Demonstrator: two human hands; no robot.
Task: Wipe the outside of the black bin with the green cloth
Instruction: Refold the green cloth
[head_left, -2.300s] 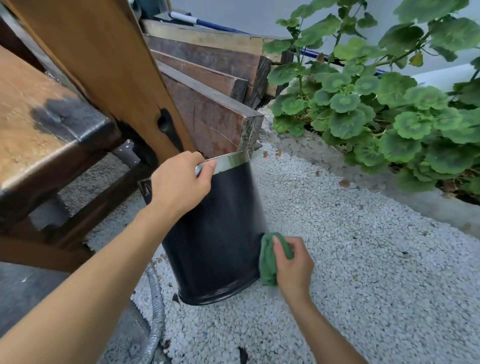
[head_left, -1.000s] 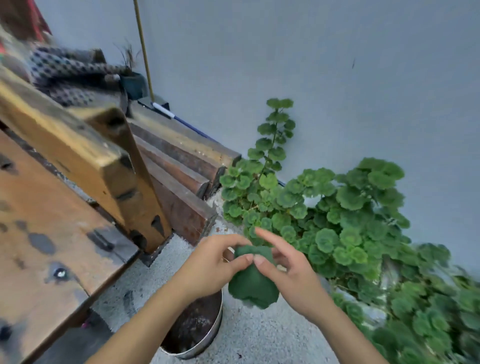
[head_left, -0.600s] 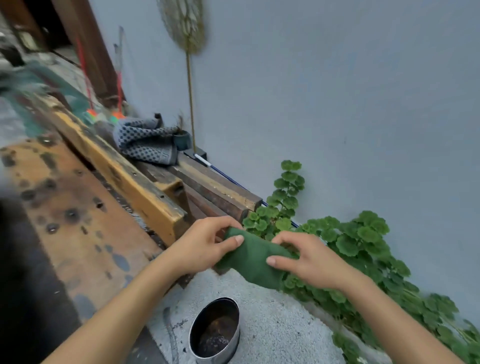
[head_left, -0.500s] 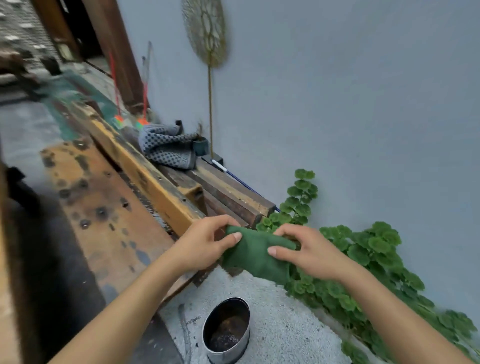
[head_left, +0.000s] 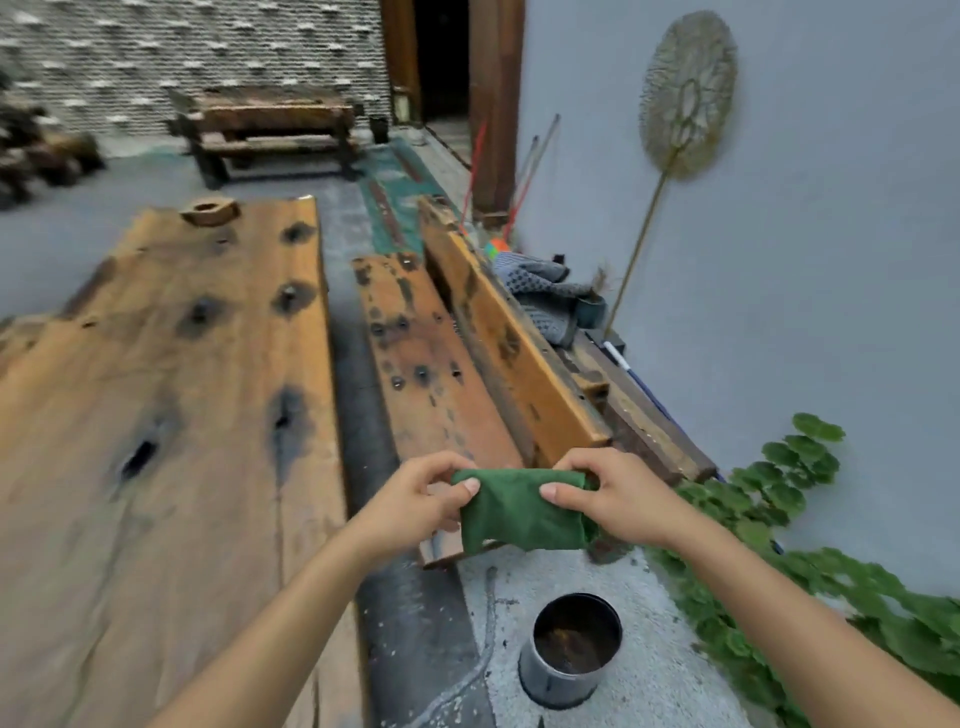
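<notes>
I hold the green cloth (head_left: 522, 512) stretched flat between both hands at chest height. My left hand (head_left: 415, 501) pinches its left end and my right hand (head_left: 618, 493) pinches its right end. The black bin (head_left: 569, 654) stands upright on the pale gravel below the cloth, seen from above with its silver rim and dark inside. Neither hand touches the bin.
A wooden bench (head_left: 447, 379) with a raised backrest runs away from me just beyond the cloth. A wide wooden table (head_left: 156, 415) fills the left. Green plants (head_left: 779, 519) grow along the grey wall (head_left: 831, 260) on the right. A patterned cloth (head_left: 540, 296) lies behind the bench.
Both hands left the bin and rose with the cloth, now held between them. My view has lifted from the bin to the bench, table and doorway.
</notes>
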